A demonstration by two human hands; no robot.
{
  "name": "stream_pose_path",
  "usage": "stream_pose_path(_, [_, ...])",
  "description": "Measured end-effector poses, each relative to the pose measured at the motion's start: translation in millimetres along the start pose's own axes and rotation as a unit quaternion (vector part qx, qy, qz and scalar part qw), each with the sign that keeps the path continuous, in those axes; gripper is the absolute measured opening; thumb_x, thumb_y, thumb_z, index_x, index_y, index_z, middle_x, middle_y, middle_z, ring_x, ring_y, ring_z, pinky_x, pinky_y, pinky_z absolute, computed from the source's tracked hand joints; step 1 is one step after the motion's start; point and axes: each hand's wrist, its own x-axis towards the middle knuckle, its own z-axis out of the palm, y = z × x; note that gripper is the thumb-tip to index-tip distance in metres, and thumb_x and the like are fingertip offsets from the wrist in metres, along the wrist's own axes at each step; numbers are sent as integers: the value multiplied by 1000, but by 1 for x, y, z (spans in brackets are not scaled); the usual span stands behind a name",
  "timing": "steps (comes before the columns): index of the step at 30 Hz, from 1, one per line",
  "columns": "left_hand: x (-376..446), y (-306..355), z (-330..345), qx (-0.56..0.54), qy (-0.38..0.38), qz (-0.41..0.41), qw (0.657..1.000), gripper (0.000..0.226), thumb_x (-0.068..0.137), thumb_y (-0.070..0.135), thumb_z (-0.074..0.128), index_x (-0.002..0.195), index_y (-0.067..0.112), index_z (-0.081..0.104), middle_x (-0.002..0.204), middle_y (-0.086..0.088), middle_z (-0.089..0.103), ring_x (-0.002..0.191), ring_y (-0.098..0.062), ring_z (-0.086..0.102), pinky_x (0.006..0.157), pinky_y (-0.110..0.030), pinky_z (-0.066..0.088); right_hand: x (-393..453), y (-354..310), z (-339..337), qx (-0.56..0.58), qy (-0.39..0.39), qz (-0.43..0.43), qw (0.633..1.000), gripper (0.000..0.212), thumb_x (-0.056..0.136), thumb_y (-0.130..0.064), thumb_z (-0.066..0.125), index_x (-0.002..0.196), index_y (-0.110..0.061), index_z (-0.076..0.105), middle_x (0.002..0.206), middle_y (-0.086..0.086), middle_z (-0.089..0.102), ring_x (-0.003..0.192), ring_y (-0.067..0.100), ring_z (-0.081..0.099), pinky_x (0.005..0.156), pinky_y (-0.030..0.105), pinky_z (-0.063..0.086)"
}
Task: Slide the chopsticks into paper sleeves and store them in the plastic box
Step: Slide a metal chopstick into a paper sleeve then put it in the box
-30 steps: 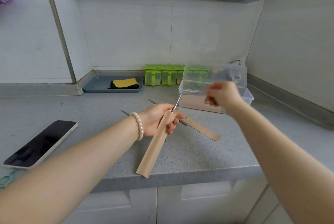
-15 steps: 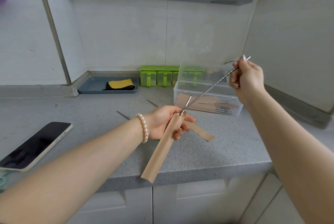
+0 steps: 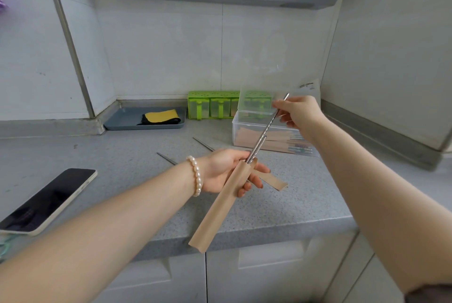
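Fingers of the left hand (image 3: 221,171) curled round a brown paper sleeve (image 3: 217,207) near its open top, thumb along one side, fingertips (image 3: 254,180) wrapped under the other; sleeve tilted, lower end hanging past the counter (image 3: 137,180) edge. Fingers of the right hand (image 3: 297,112) pinching a metal chopstick (image 3: 265,131) near its upper end, lower end inside the mouth of the sleeve, shaft slanting up to the right.

Far left on the counter: a phone (image 3: 46,201), screen dark, face up. Further back, against the wall: a grey tray (image 3: 122,123) with a yellow and black cloth (image 3: 161,116) in it. On the counter behind the left wrist: two loose chopsticks (image 3: 167,159), thin and dark, partly hidden by the hand. On that wrist: a pearl bracelet (image 3: 195,175). Beside the tray: a green seasoning rack (image 3: 212,105). Under the left hand, flat on the counter: a second paper sleeve (image 3: 275,180), partly covered. To the right: the clear plastic box (image 3: 247,129), lid (image 3: 256,101) raised behind it, several filled sleeves lying inside, just beyond the held chopstick.
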Motion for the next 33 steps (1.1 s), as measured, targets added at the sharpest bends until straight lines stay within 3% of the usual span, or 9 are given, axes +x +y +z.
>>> stream_pose_path(3, [2, -1, 2, -13, 10, 4, 1000, 47, 99, 37, 24, 121, 7, 54, 72, -8, 66, 56, -12, 54, 53, -25, 46, -5, 5, 12, 24, -4, 0, 1000, 43, 84, -9, 68, 123, 1, 51, 69, 6, 66, 44, 6, 57, 45, 17, 42])
stream_pose_path(5, [2, -1, 2, -28, 20, 7, 999, 46, 99, 39, 25, 120, 9, 54, 72, -9, 66, 55, -13, 54, 53, -26, 45, -11, 7, 18, 21, -8, -20, 1000, 54, 82, -5, 70, 128, -5, 41, 70, 8, 67, 39, 4, 56, 41, 15, 42])
stream_pose_path(9, [4, 1, 1, -57, 45, 20, 997, 45, 99, 40, 27, 118, 10, 54, 70, -10, 65, 53, -15, 53, 52, -25, 44, -20, 10, 32, -4, -50, -42, 998, 40, 80, -9, 73, 111, -5, 49, 77, 14, 69, 42, 5, 59, 41, 12, 41])
stream_pose_path(12, [5, 2, -4, -86, 64, 24, 994, 45, 98, 41, 29, 118, 9, 54, 69, -11, 64, 52, -15, 53, 49, -25, 44, -24, 13, 39, 11, -75, -51, 996, 15, 87, -21, 65, 92, -10, 57, 78, 11, 70, 46, 4, 61, 46, 15, 43])
stream_pose_path(16, [6, 0, -7, -105, 68, 29, 992, 46, 98, 40, 30, 120, 9, 55, 68, -10, 63, 51, -15, 52, 48, -23, 43, -26, 17, 42, 24, -90, -39, 995, 25, 96, -32, 51, 85, -14, 66, 78, 7, 71, 55, 11, 62, 56, 22, 44])
stream_pose_path(23, [7, -3, -7, -126, 71, 29, 989, 47, 98, 41, 30, 125, 10, 52, 68, -9, 62, 51, -13, 50, 48, -22, 40, -29, 22, 42, 17, -113, -19, 993, 33, 94, -37, 51, 86, -12, 71, 80, 6, 71, 58, 10, 63, 59, 21, 45])
stream_pose_path(28, [7, -5, -9, -116, 77, 17, 990, 47, 98, 40, 31, 124, 9, 53, 69, -8, 62, 52, -13, 49, 47, -22, 40, -29, 23, 35, -38, -137, -36, 989, 14, 84, -19, 68, 82, -6, 73, 71, 4, 67, 55, 9, 55, 49, 14, 45])
stream_pose_path(33, [4, -7, -5, -56, 74, -9, 996, 48, 99, 42, 26, 117, 10, 56, 66, -8, 65, 58, -15, 49, 46, -21, 41, -24, 23, 25, -76, -186, -17, 979, 1, 79, -4, 72, 79, -3, 73, 66, 6, 67, 48, 9, 51, 50, 20, 45])
